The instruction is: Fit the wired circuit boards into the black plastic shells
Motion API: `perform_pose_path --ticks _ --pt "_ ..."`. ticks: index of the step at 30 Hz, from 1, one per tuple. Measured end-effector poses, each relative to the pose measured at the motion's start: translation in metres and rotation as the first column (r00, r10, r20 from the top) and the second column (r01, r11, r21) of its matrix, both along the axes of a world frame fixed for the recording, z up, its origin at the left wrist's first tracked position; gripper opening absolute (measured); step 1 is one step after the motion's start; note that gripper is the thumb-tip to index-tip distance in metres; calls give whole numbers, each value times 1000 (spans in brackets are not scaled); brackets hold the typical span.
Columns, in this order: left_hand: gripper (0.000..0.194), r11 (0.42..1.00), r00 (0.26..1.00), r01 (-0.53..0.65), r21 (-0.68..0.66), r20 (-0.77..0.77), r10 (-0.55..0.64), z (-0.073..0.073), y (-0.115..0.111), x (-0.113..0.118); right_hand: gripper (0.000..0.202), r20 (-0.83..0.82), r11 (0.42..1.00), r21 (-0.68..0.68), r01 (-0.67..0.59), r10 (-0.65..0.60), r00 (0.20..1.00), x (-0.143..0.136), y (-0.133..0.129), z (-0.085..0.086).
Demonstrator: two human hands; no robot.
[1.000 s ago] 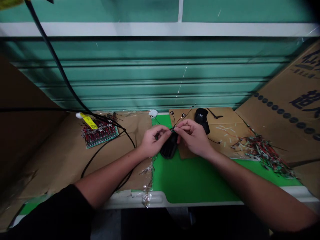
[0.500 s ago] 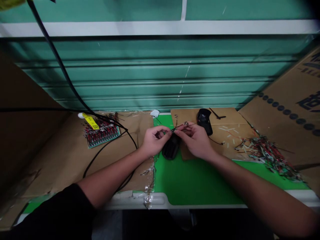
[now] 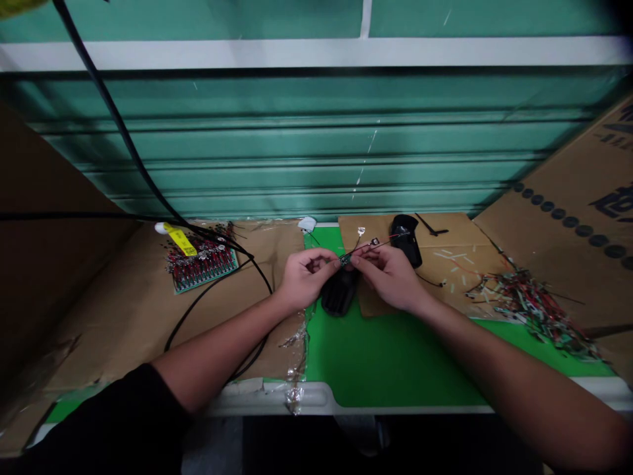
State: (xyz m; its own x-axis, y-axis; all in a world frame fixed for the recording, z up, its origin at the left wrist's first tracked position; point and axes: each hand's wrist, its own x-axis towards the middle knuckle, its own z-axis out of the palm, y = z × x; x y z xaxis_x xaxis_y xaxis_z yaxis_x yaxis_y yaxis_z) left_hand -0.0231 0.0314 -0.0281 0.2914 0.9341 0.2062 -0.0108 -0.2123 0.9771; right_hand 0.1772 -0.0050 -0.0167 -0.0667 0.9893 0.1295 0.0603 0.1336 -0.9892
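A small green circuit board (image 3: 345, 260) with thin wires is pinched between the fingertips of both hands. My left hand (image 3: 309, 277) grips its left end, closed at thumb and forefinger. On the right end, my right hand (image 3: 390, 277) also pinches it, with thin wires running up past the fingers to a small connector piece (image 3: 374, 242). Below the fingertips a black plastic shell (image 3: 339, 298) lies on the green mat, partly covered by the hands. A second black shell (image 3: 404, 241) rests on cardboard just beyond my right hand.
On the left cardboard sits a panel of wired boards (image 3: 205, 270) under a yellow tag (image 3: 182, 240). A black cable (image 3: 133, 152) loops across the left side. To the right lie a tangled wire bundle (image 3: 539, 307) and scattered white strips (image 3: 452, 256). Cardboard walls (image 3: 568, 178) flank the bench.
The board has turned so more of its green face shows. My right fingers have shifted slightly right, and the wires and their small end pieces stand out more clearly.
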Motion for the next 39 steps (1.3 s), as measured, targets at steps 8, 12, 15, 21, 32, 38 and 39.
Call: perform_pose_path --ticks 8,12,15,21,32,38,39 --pt "31 1000 1000 1 -8 9 0 0 -3 1 24 171 997 65 30 -41 984 0 -2 0" --pt "27 1000 1000 3 26 12 -4 0 -7 3 28 126 999 45 3 -9 992 -2 -3 0" --pt "19 993 1000 -15 115 15 14 0 -9 4 30 65 1000 17 -4 3 998 -4 -5 1" --pt "8 946 999 -32 323 -30 44 1 -11 2 42 3 999 -32 -23 23 1000 -9 -7 7" --pt "12 954 997 -61 293 -27 72 7 -16 4 48 -113 998 -54 -12 6 994 -16 -11 4" --pt "22 998 997 -5 -65 77 10 3 -11 6 49 -64 999 -47 -19 16 998 -18 -11 0" --pt "24 996 996 6 -91 88 2 2 -10 6 48 -56 999 -48 -17 14 998 -18 -11 0"
